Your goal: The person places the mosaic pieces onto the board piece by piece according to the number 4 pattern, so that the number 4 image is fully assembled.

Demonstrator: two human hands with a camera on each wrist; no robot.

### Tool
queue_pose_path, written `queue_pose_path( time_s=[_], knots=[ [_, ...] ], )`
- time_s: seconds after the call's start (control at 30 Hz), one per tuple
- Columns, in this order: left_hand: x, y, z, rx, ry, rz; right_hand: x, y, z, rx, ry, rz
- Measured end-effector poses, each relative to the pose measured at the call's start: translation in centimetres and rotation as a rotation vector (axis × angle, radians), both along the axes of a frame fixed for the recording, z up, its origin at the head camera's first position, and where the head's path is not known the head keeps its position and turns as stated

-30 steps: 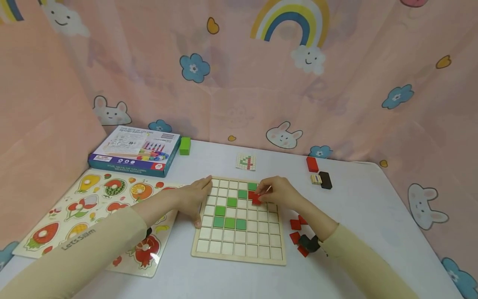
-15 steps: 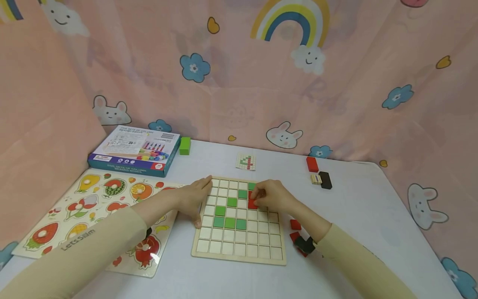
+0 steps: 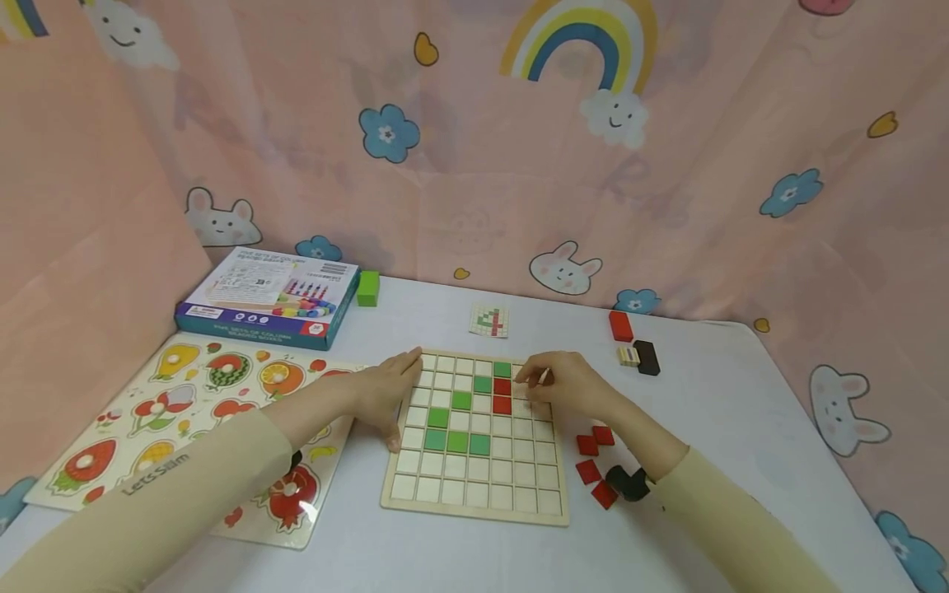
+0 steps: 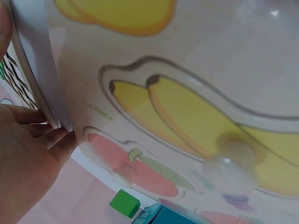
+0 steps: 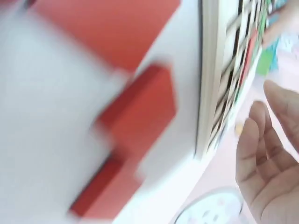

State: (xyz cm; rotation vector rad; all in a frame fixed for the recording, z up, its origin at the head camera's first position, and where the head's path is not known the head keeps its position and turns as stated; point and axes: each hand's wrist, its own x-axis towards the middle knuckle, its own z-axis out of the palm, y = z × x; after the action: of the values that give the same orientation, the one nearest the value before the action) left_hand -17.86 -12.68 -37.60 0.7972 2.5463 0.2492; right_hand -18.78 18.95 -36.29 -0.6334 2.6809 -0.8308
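A wooden grid board [image 3: 474,516] lies in front of me in the head view, with white squares. Several green tiles [image 3: 457,442] sit in its cells, and two red tiles [image 3: 502,404] stand one below the other under the topmost green one. My left hand [image 3: 385,397] rests along the board's left edge, fingers extended; in the left wrist view its fingertips are at that edge. My right hand [image 3: 567,384] hovers over the board's upper right, just right of the red tiles. Its fingers are loosely bent and hold nothing, as the right wrist view also shows.
Several loose red tiles [image 3: 588,472] lie right of the board, near the black wrist camera. A small pattern card [image 3: 489,320] lies behind the board. Left are a fruit puzzle [image 3: 289,494], a box [image 3: 259,296] and a green block [image 3: 367,289]. Red [image 3: 620,326] and black blocks [image 3: 647,358] stand back right.
The second red tile has gone from my right fingers into the cell below the first. My right hand has let go and drawn back to the right. My left hand has stayed put.
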Motion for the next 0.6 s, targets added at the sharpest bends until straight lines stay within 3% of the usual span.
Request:
queue_pose_path(
  time_s=[0.3, 0.6],
  knots=[
    [0.0, 0.0, 0.0, 0.002, 0.0, -0.005, -0.5, 7.8, -0.2, 0.061, -0.107, 0.124],
    [-0.1, 0.0, 0.0, 0.002, 0.001, 0.0, 0.4, 11.5, -0.3, 0.081, -0.247, 0.071]
  ],
)
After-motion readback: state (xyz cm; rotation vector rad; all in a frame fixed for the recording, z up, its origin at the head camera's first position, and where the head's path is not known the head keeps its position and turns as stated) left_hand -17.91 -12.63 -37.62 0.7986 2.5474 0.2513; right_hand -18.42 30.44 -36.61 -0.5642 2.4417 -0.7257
